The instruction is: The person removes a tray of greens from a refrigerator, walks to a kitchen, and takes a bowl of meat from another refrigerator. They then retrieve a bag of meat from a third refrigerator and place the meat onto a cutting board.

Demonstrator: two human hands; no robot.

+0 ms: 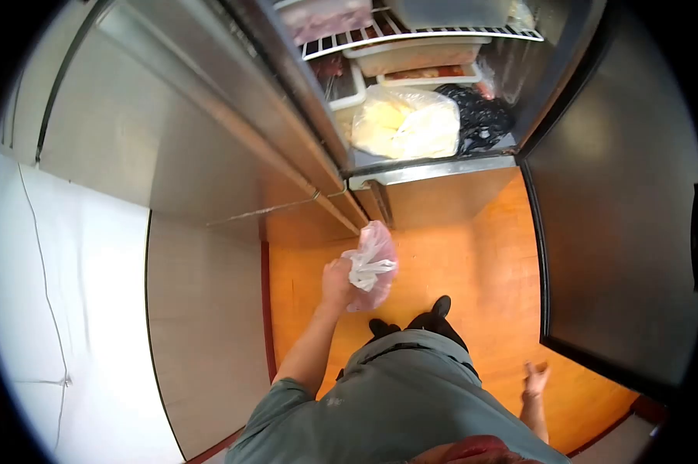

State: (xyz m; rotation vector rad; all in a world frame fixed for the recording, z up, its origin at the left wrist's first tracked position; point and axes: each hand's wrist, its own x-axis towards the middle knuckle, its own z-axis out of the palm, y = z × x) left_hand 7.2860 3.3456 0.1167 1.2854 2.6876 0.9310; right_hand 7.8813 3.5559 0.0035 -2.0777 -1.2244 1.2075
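Observation:
My left hand (338, 283) is closed round the gathered top of a thin plastic bag (378, 288), which hangs over the floor in front of me. Something pink shows through the bag, but I cannot make out what it is. Down at my right side, my right hand (536, 379) is empty, its fingers apart. Ahead stands an open fridge or freezer compartment. On its bottom lie a clear bag of pale yellow food (407, 124) and a black plastic bag (480, 120).
The compartment's door (612, 193) is swung wide on the right. White trays (418, 58) of food sit below a wire shelf (418, 35), with more containers above. A closed steel door (186, 131) stands at left. My feet are on the orange floor (488, 263).

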